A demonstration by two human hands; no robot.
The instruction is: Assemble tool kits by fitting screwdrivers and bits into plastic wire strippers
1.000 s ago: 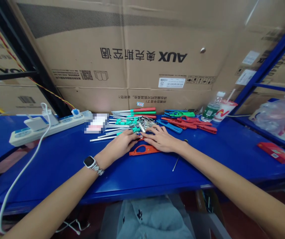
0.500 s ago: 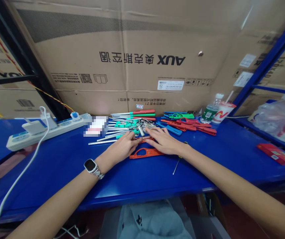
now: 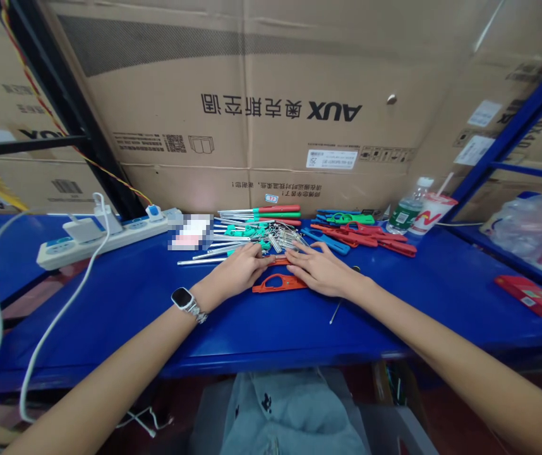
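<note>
Orange plastic piece (image 3: 279, 260) sits on the blue desk (image 3: 252, 335), left hand (image 3: 241, 270) grip pinched on one end, right hand (image 3: 324, 270) grip on the other, orange shell (image 3: 275, 287) just in front, metal bits (image 3: 278, 238) piled behind.

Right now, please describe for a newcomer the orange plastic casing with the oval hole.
On the glossy blue table, find the bare left hand and right hand. Nearer the wearer lies the orange casing; unlike the orange piece between the hands, it shows an oval hole.
</note>
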